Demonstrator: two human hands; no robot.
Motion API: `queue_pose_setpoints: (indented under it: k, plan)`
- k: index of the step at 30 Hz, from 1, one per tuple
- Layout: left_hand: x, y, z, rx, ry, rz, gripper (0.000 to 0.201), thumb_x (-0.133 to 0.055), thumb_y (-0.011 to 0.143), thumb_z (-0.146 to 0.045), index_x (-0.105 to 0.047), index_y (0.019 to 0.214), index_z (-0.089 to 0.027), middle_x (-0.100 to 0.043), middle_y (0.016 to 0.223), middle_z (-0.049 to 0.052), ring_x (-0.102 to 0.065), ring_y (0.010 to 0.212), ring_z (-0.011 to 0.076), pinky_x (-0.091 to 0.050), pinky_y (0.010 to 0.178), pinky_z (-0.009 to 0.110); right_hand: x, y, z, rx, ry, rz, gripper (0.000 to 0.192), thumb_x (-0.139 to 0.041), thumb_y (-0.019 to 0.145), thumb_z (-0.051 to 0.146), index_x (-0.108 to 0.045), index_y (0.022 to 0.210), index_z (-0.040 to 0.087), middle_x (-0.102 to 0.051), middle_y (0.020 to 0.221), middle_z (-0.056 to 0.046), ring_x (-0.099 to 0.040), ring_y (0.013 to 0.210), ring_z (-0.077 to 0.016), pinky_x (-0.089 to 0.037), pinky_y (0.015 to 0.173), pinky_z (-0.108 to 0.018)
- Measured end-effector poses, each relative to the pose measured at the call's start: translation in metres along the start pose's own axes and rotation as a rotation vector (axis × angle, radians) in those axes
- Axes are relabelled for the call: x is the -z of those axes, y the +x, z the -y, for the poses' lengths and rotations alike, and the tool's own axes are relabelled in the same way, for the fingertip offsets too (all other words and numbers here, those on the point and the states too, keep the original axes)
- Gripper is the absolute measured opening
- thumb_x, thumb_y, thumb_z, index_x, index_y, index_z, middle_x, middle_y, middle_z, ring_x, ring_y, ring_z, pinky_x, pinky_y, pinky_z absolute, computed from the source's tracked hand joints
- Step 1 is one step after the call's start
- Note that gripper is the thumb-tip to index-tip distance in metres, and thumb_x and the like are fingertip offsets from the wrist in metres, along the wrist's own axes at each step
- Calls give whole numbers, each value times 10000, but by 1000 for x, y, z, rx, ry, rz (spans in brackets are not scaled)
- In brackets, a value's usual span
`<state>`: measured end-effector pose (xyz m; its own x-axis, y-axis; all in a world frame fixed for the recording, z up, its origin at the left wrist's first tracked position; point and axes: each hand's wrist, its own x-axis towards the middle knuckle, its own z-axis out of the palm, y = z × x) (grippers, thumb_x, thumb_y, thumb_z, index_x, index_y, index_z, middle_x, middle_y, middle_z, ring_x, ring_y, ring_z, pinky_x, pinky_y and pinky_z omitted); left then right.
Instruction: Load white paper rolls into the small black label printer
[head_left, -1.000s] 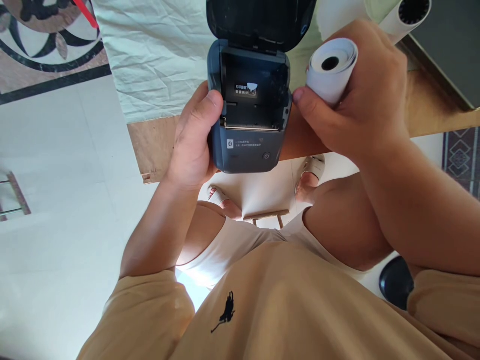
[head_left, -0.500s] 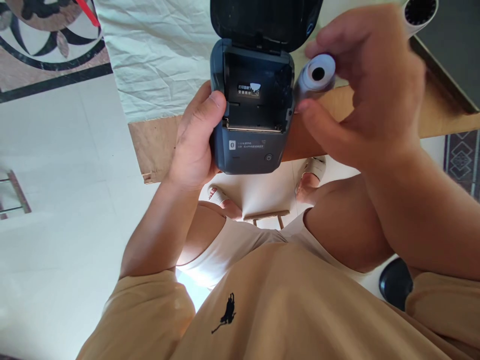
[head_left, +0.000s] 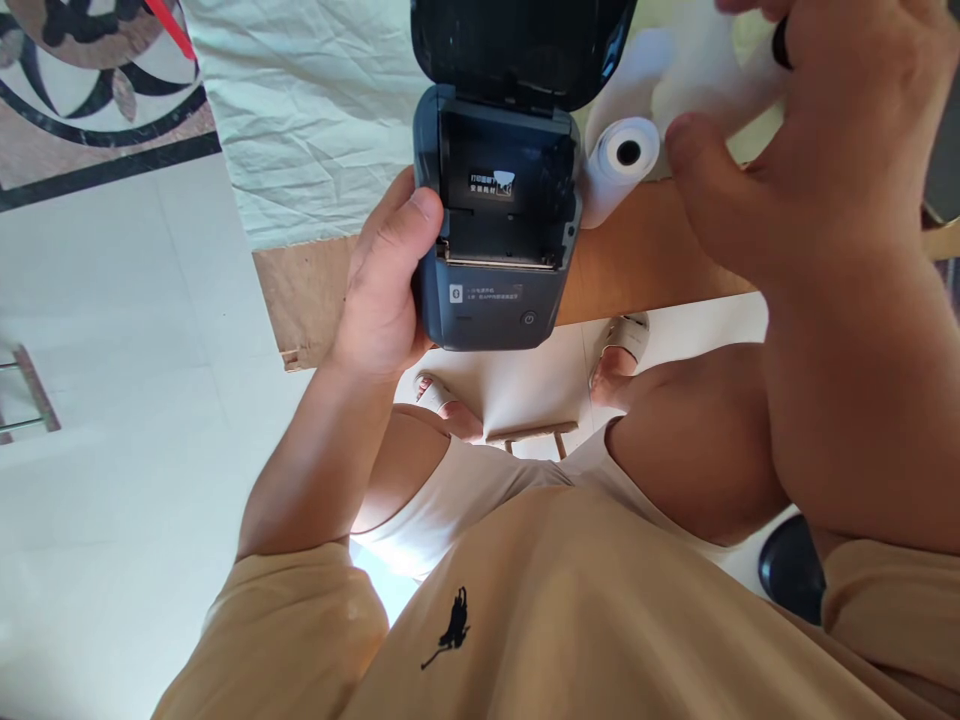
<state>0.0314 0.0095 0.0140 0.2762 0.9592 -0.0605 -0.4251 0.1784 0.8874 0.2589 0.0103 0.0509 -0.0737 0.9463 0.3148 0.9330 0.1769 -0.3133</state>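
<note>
My left hand (head_left: 390, 270) is wrapped round the left side of a dark label printer (head_left: 495, 310), its thumb on the edge. The printer's lid (head_left: 517, 50) stands raised, and its paper compartment (head_left: 502, 220) holds no roll. Against the printer's right side rests a white paper roll (head_left: 604, 190) with a black core. Farther right, my right hand (head_left: 840, 130) is closed round a second white paper roll (head_left: 720, 85), thumb below and fingers above. That roll is blurred, and the hand covers part of its black-cored end.
Under the things lies a table with a pale green cloth (head_left: 315, 120) and a bare wooden front edge (head_left: 645, 260). A dark-surfaced object (head_left: 943, 170) is at the right edge. Below are my legs, a small wooden stool (head_left: 532, 432) and a black round object (head_left: 795, 570).
My right hand has left the paper roll beside the printer and moved up and right, onto the second roll, which has shifted left. My left hand and the printer have barely moved.
</note>
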Motion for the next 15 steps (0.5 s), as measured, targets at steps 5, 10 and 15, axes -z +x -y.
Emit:
queue_pose_setpoints:
  k: [5, 10, 15]
  plan:
    - [6, 5, 5, -32, -6, 4, 233, -517, 685, -486, -606, 698, -271, -645, 770, 46, -627, 827, 280, -437, 512, 354, 6, -3, 9, -26, 7, 29, 484, -432, 731, 192, -420, 1214, 164, -451, 1213, -17, -447, 1160, -151, -385, 972, -291]
    - [5, 4, 5, -25, -1, 11, 201, -520, 686, -474, -609, 691, -293, -643, 738, 42, -626, 820, 283, -423, 487, 347, 2, -2, 0, -99, -2, 34, 474, -500, 682, 177, -477, 1156, 163, -492, 1131, -60, -513, 988, -168, -446, 822, -315]
    - [6, 4, 5, -12, -25, 30, 230, -535, 674, -499, -615, 719, -288, -657, 829, 38, -627, 838, 290, -422, 492, 343, -2, -1, -9, -78, 70, -29, 499, -556, 670, 198, -475, 1162, 219, -539, 1044, -9, -498, 844, -101, -387, 712, -258]
